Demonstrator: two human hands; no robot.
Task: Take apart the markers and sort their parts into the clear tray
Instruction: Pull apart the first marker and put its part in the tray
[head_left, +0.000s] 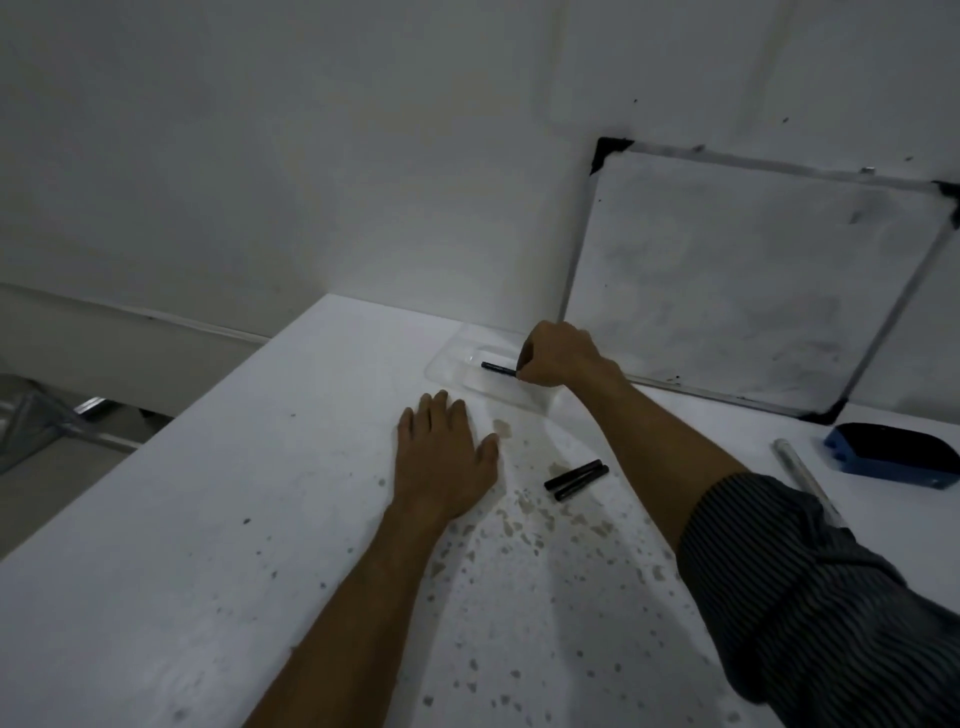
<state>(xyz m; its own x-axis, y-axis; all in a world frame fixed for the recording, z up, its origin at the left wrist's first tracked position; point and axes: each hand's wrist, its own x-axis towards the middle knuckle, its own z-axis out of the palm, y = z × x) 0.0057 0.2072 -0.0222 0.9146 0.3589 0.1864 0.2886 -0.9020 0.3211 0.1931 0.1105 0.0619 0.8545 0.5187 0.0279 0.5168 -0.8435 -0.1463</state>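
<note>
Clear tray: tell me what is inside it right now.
One thin black marker part lies over the clear tray, its near end pinched by the right hand. That hand covers the tray's right side, so anything there is hidden.

Head camera, looking down, near table (208, 519)

Premises appear to be a plain office or classroom-type workroom. Evidence: bare white walls; a stained white table (218, 519); a smudged whiteboard (737, 291) leaning against the wall at the table's far edge; a blue board eraser (893, 461) near the right edge.
</note>
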